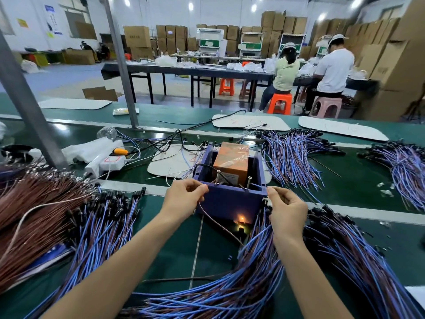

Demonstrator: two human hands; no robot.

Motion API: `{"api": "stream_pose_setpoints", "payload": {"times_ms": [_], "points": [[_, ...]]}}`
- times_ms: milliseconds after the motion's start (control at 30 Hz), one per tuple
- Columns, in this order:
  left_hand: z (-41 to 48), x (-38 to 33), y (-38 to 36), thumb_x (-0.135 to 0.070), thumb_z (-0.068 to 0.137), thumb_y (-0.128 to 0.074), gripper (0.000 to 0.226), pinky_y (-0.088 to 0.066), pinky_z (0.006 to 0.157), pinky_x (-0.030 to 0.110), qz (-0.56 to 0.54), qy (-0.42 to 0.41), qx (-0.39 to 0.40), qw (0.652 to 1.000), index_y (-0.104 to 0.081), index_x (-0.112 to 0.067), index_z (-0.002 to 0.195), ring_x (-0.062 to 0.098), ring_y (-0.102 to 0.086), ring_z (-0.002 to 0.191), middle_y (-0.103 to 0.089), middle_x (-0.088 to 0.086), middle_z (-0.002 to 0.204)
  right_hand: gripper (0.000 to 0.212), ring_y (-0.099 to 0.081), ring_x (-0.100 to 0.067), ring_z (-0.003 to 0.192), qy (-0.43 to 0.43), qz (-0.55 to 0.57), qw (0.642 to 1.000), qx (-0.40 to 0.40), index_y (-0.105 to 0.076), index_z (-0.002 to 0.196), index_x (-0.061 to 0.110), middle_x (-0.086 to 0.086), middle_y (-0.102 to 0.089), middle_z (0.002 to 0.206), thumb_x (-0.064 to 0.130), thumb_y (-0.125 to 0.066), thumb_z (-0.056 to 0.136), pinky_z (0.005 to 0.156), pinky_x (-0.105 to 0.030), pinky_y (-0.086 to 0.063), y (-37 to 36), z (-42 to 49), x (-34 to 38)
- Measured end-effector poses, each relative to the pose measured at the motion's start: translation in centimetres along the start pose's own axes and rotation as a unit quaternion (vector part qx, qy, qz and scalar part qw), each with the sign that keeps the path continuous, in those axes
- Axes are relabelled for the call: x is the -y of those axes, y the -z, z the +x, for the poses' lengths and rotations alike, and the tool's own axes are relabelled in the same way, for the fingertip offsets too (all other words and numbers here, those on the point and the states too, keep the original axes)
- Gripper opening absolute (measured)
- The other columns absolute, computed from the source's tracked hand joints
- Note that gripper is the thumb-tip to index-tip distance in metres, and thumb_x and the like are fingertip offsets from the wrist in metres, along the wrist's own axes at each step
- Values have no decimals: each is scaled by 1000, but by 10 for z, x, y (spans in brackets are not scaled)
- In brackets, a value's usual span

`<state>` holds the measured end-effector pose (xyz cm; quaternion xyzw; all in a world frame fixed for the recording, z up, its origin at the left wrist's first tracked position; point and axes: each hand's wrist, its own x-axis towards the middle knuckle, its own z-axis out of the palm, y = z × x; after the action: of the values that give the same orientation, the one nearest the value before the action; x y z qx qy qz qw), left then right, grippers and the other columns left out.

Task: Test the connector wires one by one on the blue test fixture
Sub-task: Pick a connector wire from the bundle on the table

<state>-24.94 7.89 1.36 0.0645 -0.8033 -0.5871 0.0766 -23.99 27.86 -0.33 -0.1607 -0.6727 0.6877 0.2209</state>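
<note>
The left hand [184, 199] pinches a wire [216, 221] end and the right hand [286, 208] pinches another, both at the fixture [230, 201] between them; its lamp [241, 219] glows, so one test seems underway, with bundles [264, 284] below likely left

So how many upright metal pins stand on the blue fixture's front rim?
2. The left pin stands by the left hand; the right pin stands nearer the right hand. The blue fixture could hide more inside.
</note>
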Motion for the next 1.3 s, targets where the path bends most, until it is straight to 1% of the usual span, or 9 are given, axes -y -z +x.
{"api": "stream_pose_setpoints", "payload": {"times_ms": [133, 333, 500, 633, 733, 900, 1067, 1167, 1300], "points": [[5, 5, 1, -19, 86, -66, 19, -36, 38, 14, 38, -31, -25, 998, -67, -23, 67, -1, -46, 38, -60, -9, 50, 12, -46, 1, 41, 0, -11, 999, 32, -69, 76, 23, 15, -60, 53, 21, -68, 88, 45, -19, -41, -2, 2, 3], [10, 8, 2, -20, 86, -67, 21, -36, 40, 14, 50, -43, -18, 998, -66, -25, 66, -1, -45, 38, -59, -11, 47, 14, -48, 2, 41, -6, -3, 998, 55, -70, 74, 24, 16, -62, 52, 19, -68, 88, 40, -13, -39, -4, -1, 3], [14, 9, 4, -23, 86, -66, 20, -39, 51, 21, 55, -39, -12, 998, -66, -26, 67, -1, -46, 42, -60, -11, 47, 13, -46, 0, 43, -12, -2, 998, 60, -71, 75, 24, 16, -60, 51, 20, -69, 88, 42, -14, -39, -4, -3, 4], [13, 10, 4, -22, 86, -66, 19, -37, 44, 14, 51, -38, -16, 998, -67, -24, 67, -1, -45, 39, -60, -12, 47, 12, -48, -2, 48, -13, 4, 998, 62, -71, 76, 23, 16, -61, 52, 21, -68, 88, 45, -16, -41, -4, -5, 3], [12, 12, 3, -23, 86, -66, 17, -34, 43, 14, 53, -35, -20, 998, -67, -22, 69, 1, -44, 38, -61, -11, 48, 13, -50, -1, 50, -6, 8, 998, 58, -70, 75, 24, 16, -60, 52, 20, -68, 88, 51, -21, -44, -3, -7, 2], [7, 13, 3, -21, 86, -67, 14, -40, 50, 23, 26, -36, 8, 999, -68, -21, 72, 5, -47, 44, -61, -7, 51, 13, -46, 0, 45, -8, 25, 998, 53, -71, 76, 21, 14, -58, 50, 18, -68, 88, 51, -22, -42, -3, -10, 1], [6, 11, 0, -21, 86, -68, 16, -38, 49, 23, 19, -42, 15, 999, -67, -22, 70, 3, -45, 41, -61, -7, 50, 13, -46, -5, 49, -2, 29, 999, 46, -70, 76, 21, 12, -57, 52, 17, -67, 88, 50, -20, -41, -2, -13, 1], [6, 10, 0, -21, 86, -68, 16, -39, 52, 26, 17, -42, 17, 999, -67, -22, 70, 6, -45, 44, -61, -7, 50, 12, -46, -8, 51, -4, 30, 998, 46, -70, 77, 20, 7, -58, 57, 17, -67, 88, 52, -22, -41, -3, -14, 2], [4, 10, 0, -20, 87, -67, 16, -40, 56, 28, 14, -41, 23, 999, -67, -21, 70, 11, -47, 49, -61, -6, 52, 12, -46, -6, 50, -6, 28, 998, 49, -70, 78, 19, 8, -59, 58, 17, -67, 89, 49, -18, -40, -3, -15, 3]]}}
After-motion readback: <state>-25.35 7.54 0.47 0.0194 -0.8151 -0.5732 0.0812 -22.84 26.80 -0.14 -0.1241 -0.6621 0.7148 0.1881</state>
